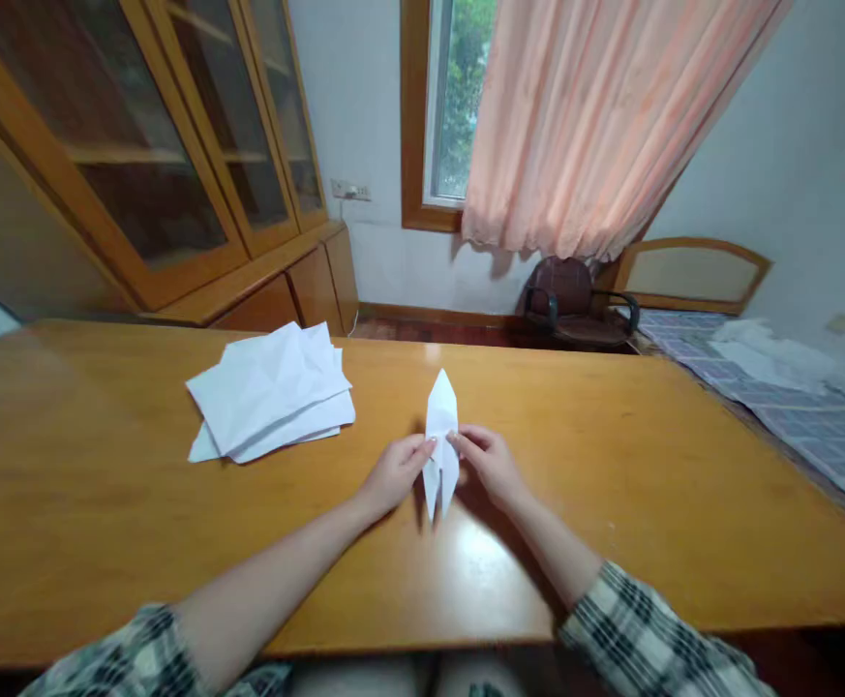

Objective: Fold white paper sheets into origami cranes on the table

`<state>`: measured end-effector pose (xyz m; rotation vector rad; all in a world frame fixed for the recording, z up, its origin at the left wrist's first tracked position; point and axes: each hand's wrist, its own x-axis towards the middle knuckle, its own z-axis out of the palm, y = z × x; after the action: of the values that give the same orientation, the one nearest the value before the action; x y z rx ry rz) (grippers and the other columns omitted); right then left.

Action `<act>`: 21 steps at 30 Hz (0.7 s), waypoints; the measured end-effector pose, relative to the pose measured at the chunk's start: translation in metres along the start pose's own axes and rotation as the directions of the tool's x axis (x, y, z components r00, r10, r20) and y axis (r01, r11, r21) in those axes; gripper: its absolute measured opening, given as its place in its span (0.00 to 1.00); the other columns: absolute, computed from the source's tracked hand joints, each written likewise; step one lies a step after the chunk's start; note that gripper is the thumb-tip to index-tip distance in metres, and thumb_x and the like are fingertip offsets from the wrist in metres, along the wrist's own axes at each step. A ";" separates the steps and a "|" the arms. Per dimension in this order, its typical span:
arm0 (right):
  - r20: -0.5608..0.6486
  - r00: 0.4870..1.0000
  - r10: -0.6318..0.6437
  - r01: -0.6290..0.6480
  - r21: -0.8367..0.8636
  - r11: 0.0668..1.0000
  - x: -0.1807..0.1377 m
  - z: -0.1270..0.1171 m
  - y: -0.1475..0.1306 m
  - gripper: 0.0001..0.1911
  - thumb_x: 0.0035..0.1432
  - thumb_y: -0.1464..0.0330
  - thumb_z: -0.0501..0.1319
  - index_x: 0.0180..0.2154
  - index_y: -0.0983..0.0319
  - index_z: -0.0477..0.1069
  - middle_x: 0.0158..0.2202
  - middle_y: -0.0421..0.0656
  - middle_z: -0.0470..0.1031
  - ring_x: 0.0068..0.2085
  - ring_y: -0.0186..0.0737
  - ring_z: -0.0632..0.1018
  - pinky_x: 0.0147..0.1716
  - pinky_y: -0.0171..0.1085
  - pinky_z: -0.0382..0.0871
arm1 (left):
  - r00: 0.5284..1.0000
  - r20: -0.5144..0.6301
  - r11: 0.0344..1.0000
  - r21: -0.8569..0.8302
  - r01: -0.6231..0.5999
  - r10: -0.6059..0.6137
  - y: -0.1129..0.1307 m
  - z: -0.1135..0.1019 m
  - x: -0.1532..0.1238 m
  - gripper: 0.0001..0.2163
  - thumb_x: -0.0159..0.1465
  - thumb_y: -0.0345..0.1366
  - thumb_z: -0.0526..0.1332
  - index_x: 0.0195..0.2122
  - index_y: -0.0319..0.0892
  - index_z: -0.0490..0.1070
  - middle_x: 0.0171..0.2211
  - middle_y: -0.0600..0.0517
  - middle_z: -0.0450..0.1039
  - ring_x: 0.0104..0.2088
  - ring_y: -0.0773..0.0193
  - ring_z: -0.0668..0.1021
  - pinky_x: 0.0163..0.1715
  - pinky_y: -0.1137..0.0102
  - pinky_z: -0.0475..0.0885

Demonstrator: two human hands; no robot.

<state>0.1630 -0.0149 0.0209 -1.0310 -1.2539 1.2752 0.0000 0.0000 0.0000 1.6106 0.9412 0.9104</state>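
Note:
A narrow piece of folded white paper (441, 411) is held upright between my two hands, just above the table. Its top comes to a point, and its lower end splits into two thin pointed legs. My left hand (395, 472) pinches the left edge at mid-height, thumb on the near face. On the opposite edge, my right hand (493, 465) grips it the same way, its thumb also lying on the front. The fingers behind the paper are partly hidden.
A pile of creased white sheets (277, 392) lies on the wooden table (574, 436) to the left. Beyond the table stand a glass-fronted cabinet (248, 252), a dark chair (571, 300) and a bed (777, 387). A pink curtain (582, 126) hangs beside the window.

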 end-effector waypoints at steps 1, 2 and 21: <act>0.014 1.000 0.004 -0.004 0.002 1.000 0.000 0.000 0.001 0.14 0.50 0.59 0.65 0.32 0.63 0.78 0.28 0.42 0.77 0.30 0.34 0.72 0.32 0.34 0.65 | 1.000 -0.013 1.000 0.011 0.005 -0.004 -0.001 -0.001 0.000 0.20 0.64 0.49 0.51 0.29 0.36 0.72 0.26 0.52 0.73 0.27 0.65 0.72 0.29 0.73 0.65; 0.025 1.000 0.007 -0.007 0.005 1.000 0.001 0.000 0.002 0.14 0.49 0.59 0.65 0.33 0.63 0.78 0.28 0.42 0.77 0.30 0.35 0.72 0.32 0.34 0.65 | 1.000 -0.024 1.000 0.016 0.011 -0.010 -0.002 -0.001 0.000 0.21 0.64 0.49 0.52 0.29 0.36 0.72 0.26 0.51 0.73 0.27 0.64 0.72 0.29 0.73 0.65; 0.024 1.000 -0.008 0.006 0.073 0.997 0.004 -0.002 0.009 0.14 0.48 0.61 0.67 0.37 0.61 0.77 0.31 0.42 0.77 0.31 0.35 0.73 0.33 0.35 0.66 | 0.967 0.072 0.902 -0.350 0.253 -0.243 0.002 0.001 0.002 0.19 0.54 0.52 0.62 0.29 0.36 0.72 0.22 0.53 0.71 0.20 0.69 0.69 0.20 0.76 0.59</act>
<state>0.1636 -0.0104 0.0117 -0.9608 -1.2188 1.3220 0.0022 0.0011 0.0020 1.1609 0.8799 0.8241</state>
